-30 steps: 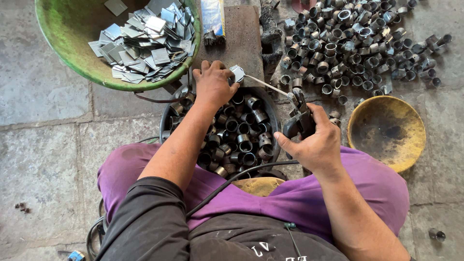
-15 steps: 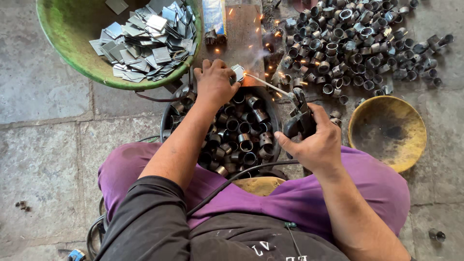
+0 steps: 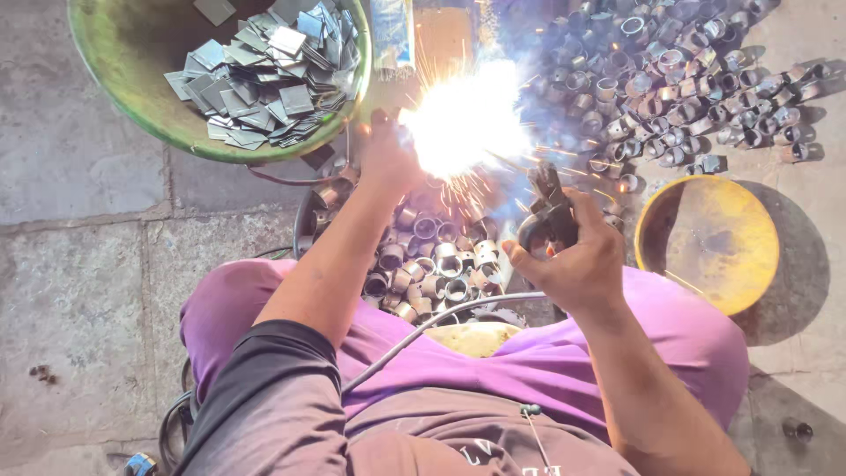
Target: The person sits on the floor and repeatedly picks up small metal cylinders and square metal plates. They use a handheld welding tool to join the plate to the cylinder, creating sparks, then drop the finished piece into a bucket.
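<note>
Head view: right hand (image 3: 577,264) grips the electrode holder (image 3: 548,216), fingers closed around it. Left hand (image 3: 388,159), fingers curled, pins a workpiece hidden by the arc flash (image 3: 463,119), far of the ring tub (image 3: 432,264). Keep both hands steady.

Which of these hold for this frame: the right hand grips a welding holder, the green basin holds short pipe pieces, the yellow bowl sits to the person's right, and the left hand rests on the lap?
1. The right hand grips a welding holder. True.
2. The green basin holds short pipe pieces. False: it holds flat metal squares.
3. The yellow bowl sits to the person's right. True.
4. The left hand rests on the lap. False: it reaches forward beside the bright sparks.
</note>
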